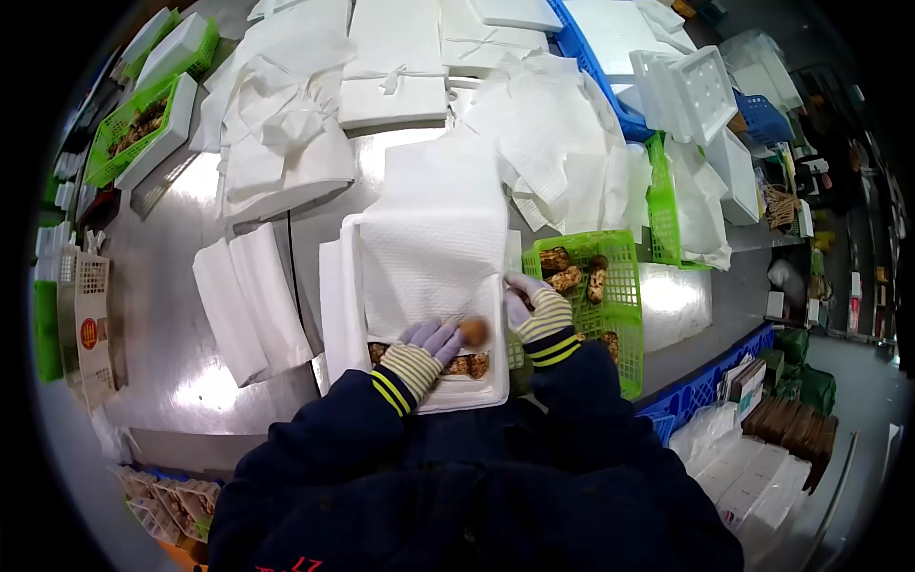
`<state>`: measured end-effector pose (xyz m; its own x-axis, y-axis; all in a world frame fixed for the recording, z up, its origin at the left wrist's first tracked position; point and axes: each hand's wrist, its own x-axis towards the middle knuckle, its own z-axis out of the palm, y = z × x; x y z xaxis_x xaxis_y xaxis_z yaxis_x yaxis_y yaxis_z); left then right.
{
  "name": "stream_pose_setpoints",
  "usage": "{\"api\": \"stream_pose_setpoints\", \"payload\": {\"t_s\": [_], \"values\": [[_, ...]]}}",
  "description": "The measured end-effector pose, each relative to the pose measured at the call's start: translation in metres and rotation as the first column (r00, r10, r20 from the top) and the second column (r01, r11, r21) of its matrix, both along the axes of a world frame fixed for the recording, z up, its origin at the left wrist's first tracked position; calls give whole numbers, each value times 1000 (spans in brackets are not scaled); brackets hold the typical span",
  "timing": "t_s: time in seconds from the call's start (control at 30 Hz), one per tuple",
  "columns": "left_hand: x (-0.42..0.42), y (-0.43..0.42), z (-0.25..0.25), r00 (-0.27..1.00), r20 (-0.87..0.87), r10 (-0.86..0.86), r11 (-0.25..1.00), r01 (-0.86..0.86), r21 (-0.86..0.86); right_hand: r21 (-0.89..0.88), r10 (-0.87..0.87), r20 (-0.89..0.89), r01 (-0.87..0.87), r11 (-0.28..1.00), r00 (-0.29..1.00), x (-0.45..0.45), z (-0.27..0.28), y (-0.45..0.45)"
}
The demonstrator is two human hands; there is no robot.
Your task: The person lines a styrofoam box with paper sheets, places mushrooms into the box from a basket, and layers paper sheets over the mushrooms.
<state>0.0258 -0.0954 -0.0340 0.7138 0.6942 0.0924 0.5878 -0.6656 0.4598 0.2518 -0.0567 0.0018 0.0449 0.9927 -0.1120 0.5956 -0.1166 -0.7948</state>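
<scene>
Left of the white foam box [351, 305], past the folded paper sheets [253, 300], the steel bench [157, 324] leaves room to pass. Just to the box's right, the green basket [625, 305] bars the way; beyond the box, crumpled paper piles [553, 129] crowd both sides.

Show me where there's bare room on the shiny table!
Bare table lies left of the folded white sheets and right of the green basket by the right hand. The far side, heaped with white padding, is crowded.

Over the white rectangular foam box [467, 394], my lavender-gloved left hand [429, 343] partly hides mottled brown mushrooms [469, 365]; a round brown lump [474, 332] blurs.
</scene>
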Motion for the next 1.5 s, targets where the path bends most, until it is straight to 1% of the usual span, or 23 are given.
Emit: {"api": "stream_pose_setpoints", "payload": {"t_s": [0.03,0.13,0.23,0.3,0.33,0.37,0.4,0.43,0.5,0.6,0.63,0.67,0.7,0.73,0.83,0.87,0.97,1.03,1.1,1.27,1.37,1.43,1.5], "values": [[0,-3,-6,996,-38,-76,997,76,1,-127,-72,-55,65,990,996,4,-14,-1],[-1,-5,-10,995,-73,-71,996,75,42,-129,-118,3,117,985,993,-7,-21,9],[-2,-3,-2,997,-53,-63,997,65,39,97,-196,-37,199,975,980,-22,-33,14],[-4,7,13,988,128,-81,995,89,-51,118,-198,-52,202,972,979,-27,-25,15],[0,26,23,988,-102,-112,880,51,-472,-62,-228,-200,220,974,953,-27,-13,11],[-8,27,30,988,-103,-112,879,50,-474,86,-135,-193,154,984,972,-22,-11,5],[-22,28,34,988,50,147,971,-134,-197,-38,-141,-267,136,990,953,-17,-6,3],[-37,28,33,903,263,340,929,-366,55,-163,-155,-339,104,981,928,-13,-2,0],[-63,40,19,806,296,512,829,-554,76,-323,-219,-472,64,944,854,1,-17,-9],[-88,45,4,866,100,489,872,-490,-22,-346,-263,-670,21,938,694,6,-16,-21],[-89,45,-3,902,34,431,902,-432,25,-279,-174,-626,-10,960,760,11,-31,-26],[-91,40,-19,887,125,445,895,-436,-89,-139,32,-332,-83,987,943,13,-24,-24],[-92,35,-35,858,217,465,882,-427,-201,-31,204,31,-203,979,979,13,-13,-20],[-94,31,-51,816,304,491,862,-405,-305,-69,225,171,-216,974,959,8,-7,-22],[-93,25,-44,793,311,524,840,-420,-344,-5,152,-162,-155,988,975,1,-43,-36],[-94,21,-42,747,297,595,757,-397,-518,-87,131,-129,-143,986,983,0,-51,-35],[-95,30,-26,886,4,463,867,-452,-213,-198,102,74,-85,977,992,-4,-71,-37],[-85,41,9,842,-114,527,701,-507,-501,-371,235,270,-125,920,934,-14,-35,-23],[-68,57,29,704,-613,360,630,-668,-397,-448,386,423,-181,875,820,-28,7,-8],[-48,52,47,616,-760,207,783,-570,-249,-455,388,603,-98,885,697,-45,9,0],[-52,40,61,744,-548,383,796,-567,-214,-437,372,598,-100,894,710,-43,7,-2],[-58,20,54,842,-35,539,816,-512,267,-391,343,592,-112,914,730,-42,4,-6],[-48,19,57,887,76,455,839,-456,298,-407,360,582,-123,905,729,-43,5,-5]]}}
